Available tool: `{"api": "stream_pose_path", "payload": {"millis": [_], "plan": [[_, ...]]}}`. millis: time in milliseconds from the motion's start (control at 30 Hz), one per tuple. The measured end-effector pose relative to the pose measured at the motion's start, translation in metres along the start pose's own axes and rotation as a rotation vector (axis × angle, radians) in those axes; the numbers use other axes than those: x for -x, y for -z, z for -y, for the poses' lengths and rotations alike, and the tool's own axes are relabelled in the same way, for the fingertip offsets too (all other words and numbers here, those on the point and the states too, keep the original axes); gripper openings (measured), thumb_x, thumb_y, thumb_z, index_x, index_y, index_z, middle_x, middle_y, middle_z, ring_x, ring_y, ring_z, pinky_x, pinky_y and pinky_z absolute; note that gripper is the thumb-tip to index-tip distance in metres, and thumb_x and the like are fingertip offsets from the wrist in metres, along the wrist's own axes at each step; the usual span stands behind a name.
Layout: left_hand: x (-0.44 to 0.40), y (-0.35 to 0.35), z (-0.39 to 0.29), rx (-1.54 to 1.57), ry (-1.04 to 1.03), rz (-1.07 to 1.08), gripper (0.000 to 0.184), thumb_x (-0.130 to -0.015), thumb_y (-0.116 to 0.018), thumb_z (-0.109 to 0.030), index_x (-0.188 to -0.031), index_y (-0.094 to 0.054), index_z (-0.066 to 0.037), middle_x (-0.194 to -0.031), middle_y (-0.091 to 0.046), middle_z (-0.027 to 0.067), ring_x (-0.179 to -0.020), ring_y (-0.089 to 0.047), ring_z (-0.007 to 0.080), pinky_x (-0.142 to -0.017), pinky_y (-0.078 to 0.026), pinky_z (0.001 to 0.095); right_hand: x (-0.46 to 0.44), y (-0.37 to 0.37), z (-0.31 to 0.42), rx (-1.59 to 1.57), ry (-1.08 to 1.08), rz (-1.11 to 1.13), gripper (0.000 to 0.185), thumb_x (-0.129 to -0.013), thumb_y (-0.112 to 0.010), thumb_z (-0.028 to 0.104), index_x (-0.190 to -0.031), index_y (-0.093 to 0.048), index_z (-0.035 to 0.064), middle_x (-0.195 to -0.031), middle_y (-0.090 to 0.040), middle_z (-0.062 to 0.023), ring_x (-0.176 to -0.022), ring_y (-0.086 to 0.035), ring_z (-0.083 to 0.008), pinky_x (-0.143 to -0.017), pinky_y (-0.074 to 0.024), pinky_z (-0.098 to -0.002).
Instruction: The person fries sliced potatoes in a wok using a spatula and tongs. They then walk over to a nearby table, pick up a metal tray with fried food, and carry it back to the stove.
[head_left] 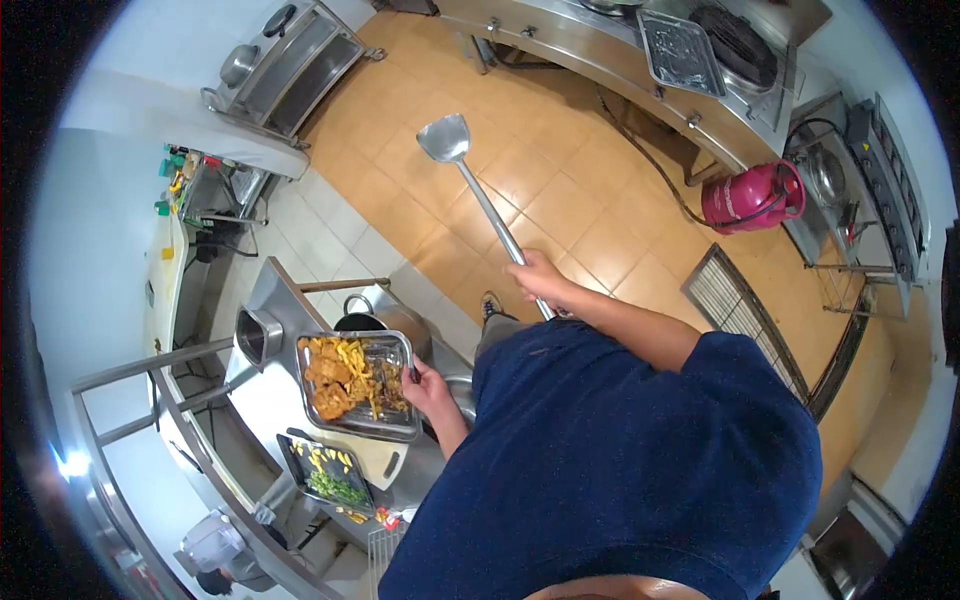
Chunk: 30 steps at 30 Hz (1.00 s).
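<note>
My right hand (pixel 540 280) is closed around the handle of a long metal wok spatula (pixel 490 205), its broad blade pointing forward over the floor. On my left side, my left hand (pixel 430 388) grips the near edge of a rectangular metal tray (pixel 400 432). Orange-brown food pieces (pixel 327 375) lie in this tray beside yellow strips (pixel 355 362). Under and behind the tray is a metal worktable (pixel 275 400) with a deep pot (pixel 372 318), partly hidden, and a square metal container (pixel 258 337). A dark tray (pixel 300 475) holds yellow pieces and chopped greens, next to a cutting board (pixel 395 462).
A steel stove counter (pixel 580 42) with a wire-marked tray (pixel 682 52) runs along the front right. A pink gas cylinder (pixel 750 198) with a hose stands on the tiled floor (pixel 400 130). A floor grate (pixel 745 315) lies right. Another person (pixel 225 550) is far left; a trolley (pixel 300 75) stands ahead.
</note>
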<state>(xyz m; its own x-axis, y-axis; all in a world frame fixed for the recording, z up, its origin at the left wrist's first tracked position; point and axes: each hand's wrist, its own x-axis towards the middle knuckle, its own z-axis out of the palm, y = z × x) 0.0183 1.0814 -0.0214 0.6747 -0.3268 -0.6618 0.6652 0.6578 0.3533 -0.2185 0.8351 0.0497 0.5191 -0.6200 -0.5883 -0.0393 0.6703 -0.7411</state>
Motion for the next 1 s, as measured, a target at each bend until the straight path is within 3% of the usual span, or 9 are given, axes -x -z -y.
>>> {"api": "stream_pose_path", "payload": {"millis": [367,567,667,767,867,1000], "plan": [[0.059,-0.04,0.034,-0.394,0.153,-0.072,0.017,-0.086,-0.055,0.001,-0.102,-0.057,0.007,-0.104,-0.064,0.0161,-0.091,-0.065,0.0249,-0.08,-0.057,0.0291,-0.014,0.021,0.029,-0.021,0.111,-0.057,0.012,-0.089,-0.054,0.011,-0.083,-0.044,0.0071,-0.055,-0.041,0.0016,-0.037,-0.037,-0.0081,-0.031,-0.0293,-0.0264],[0.008,-0.07,0.057,-0.517,0.343,0.063,0.026,-0.084,-0.055,0.003,-0.11,-0.052,0.006,-0.109,-0.063,0.0173,-0.097,-0.065,0.0279,-0.086,-0.057,0.0342,-0.036,0.026,0.055,-0.02,0.098,-0.135,0.017,-0.089,-0.058,0.016,-0.083,-0.045,0.0075,-0.056,-0.042,0.0011,-0.038,-0.039,-0.0082,-0.032,-0.0307,-0.0258],[-0.032,-0.102,0.08,-0.575,0.414,0.122,0.031,-0.084,-0.054,0.003,-0.114,-0.051,0.007,-0.113,-0.061,0.0189,-0.101,-0.064,0.0296,-0.088,-0.056,0.0364,-0.056,0.032,0.073,-0.046,0.091,-0.139,0.014,-0.09,-0.053,0.011,-0.081,-0.042,0.0088,-0.058,-0.04,0.0019,-0.04,-0.036,-0.0067,-0.034,-0.0284,-0.0236],[-0.069,-0.152,0.107,-0.679,0.445,0.233,0.032,-0.084,-0.054,0.002,-0.116,-0.05,0.007,-0.113,-0.061,0.0185,-0.102,-0.063,0.0302,-0.086,-0.057,0.0356,-0.085,0.038,0.1,-0.112,0.025,-0.183,0.016,-0.092,-0.055,0.017,-0.084,-0.043,0.0094,-0.055,-0.038,0.0033,-0.039,-0.035,-0.0063,-0.033,-0.0268,-0.0243],[-0.125,-0.197,0.135,-0.776,0.483,0.186,0.035,-0.084,-0.052,0.003,-0.118,-0.049,0.007,-0.115,-0.06,0.0189,-0.103,-0.063,0.0305,-0.087,-0.057,0.0371,-0.115,0.037,0.13,-0.106,0.024,-0.249,0.019,-0.093,-0.055,0.019,-0.083,-0.042,0.0101,-0.054,-0.036,0.004,-0.038,-0.034,-0.0064,-0.032,-0.0264,-0.0246],[-0.161,-0.285,0.178,-0.791,0.551,0.338,0.041,-0.083,-0.053,0.002,-0.124,-0.045,0.006,-0.121,-0.056,0.0185,-0.107,-0.06,0.03,-0.088,-0.055,0.0408,-0.154,0.034,0.182,-0.15,0.046,-0.353,0.023,-0.094,-0.055,0.021,-0.081,-0.039,0.0122,-0.054,-0.036,0.0043,-0.037,-0.032,-0.0063,-0.031,-0.0269,-0.0245]]}}
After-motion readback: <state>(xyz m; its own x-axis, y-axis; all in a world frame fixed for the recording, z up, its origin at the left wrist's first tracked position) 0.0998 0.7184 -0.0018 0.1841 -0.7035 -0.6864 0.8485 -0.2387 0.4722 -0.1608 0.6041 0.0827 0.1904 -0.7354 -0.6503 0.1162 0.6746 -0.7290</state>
